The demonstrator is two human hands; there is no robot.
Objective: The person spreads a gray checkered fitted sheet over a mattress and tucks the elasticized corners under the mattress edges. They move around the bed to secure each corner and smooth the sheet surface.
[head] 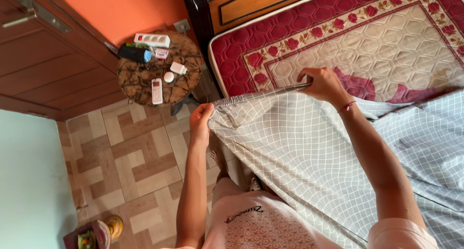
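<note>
A grey fitted sheet [299, 147] with a thin white grid pattern hangs stretched between both hands. My left hand [200, 121] pinches its gathered elastic corner near the mattress edge. My right hand [323, 85] grips the elastic hem farther over the bed; a red thread bracelet sits on that wrist. Beneath the sheet lies a quilted mattress [367, 31] with a red rose border and a cream middle. The sheet covers the mattress's lower right part.
A round dark marbled side table [145, 80] stands left of the bed, bearing a white power strip [152, 39], a white remote [157, 90] and small items. A wooden door [43, 60], orange wall, patterned tile floor [130, 162] and a basket [92, 234] are at left.
</note>
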